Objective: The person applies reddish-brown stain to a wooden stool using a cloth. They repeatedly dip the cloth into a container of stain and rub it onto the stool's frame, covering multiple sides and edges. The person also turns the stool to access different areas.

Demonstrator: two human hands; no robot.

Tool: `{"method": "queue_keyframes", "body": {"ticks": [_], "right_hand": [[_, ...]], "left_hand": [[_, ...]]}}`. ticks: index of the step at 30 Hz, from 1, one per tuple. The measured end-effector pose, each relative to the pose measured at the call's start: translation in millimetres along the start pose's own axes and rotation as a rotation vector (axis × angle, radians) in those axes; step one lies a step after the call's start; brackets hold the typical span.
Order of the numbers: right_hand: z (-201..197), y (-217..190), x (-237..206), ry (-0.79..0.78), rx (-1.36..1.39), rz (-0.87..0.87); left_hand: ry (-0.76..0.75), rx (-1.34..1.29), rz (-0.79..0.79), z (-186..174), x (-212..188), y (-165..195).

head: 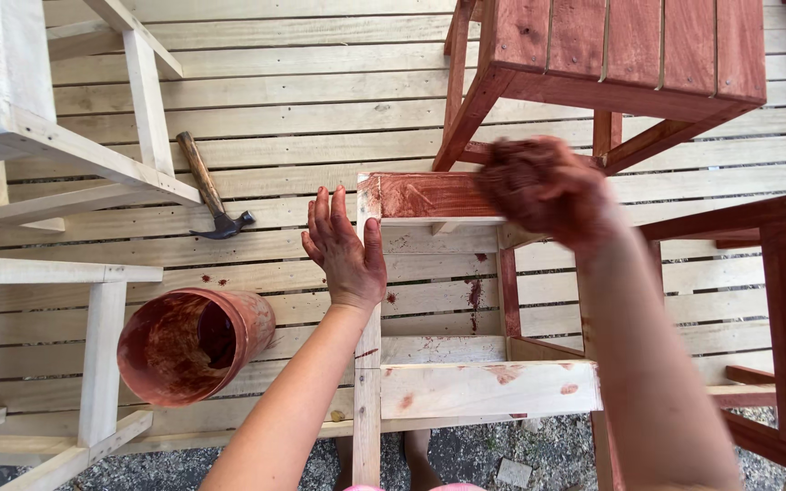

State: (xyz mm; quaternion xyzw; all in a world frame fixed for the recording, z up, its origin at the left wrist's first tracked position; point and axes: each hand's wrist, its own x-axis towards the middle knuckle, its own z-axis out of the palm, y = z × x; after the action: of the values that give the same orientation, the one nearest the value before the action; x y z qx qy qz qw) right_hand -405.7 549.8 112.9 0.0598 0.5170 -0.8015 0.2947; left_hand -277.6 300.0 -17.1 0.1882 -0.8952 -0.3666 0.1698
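A small wooden stool frame stands in front of me, partly bare pale wood and partly stained red-brown. My left hand rests flat against its left leg near the top corner, fingers spread and smeared with stain. My right hand, blurred and coated in red-brown stain, is closed on a stain-soaked rag pressed to the stool's far top rail, which is red-brown.
A stain-coated round bucket lies on its side at the left. A claw hammer lies on the pale slatted wooden platform. Unstained stools stand at left; red-brown stained stools stand at top and right. Gravel shows along the bottom.
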Motion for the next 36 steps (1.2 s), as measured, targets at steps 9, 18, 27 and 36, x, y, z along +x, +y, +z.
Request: {"method": "queue_keyframes", "body": {"ticks": [9, 18, 27, 36], "right_hand": [[-87, 9, 8, 0.78, -1.391, -0.258], [-111, 57, 12, 0.771, -1.963, -0.564], [-100, 81, 21, 0.856, -1.687, -0.66], [45, 159, 60, 0.554, -1.563, -0.759]], "left_hand": [[-0.003, 0.022, 0.011, -1, 2, -2], [-0.011, 0.011, -0.005, 1, 0, -3], [-0.027, -0.02, -0.022, 4, -1, -3], [0.007, -0.086, -0.019, -1, -2, 0]]}}
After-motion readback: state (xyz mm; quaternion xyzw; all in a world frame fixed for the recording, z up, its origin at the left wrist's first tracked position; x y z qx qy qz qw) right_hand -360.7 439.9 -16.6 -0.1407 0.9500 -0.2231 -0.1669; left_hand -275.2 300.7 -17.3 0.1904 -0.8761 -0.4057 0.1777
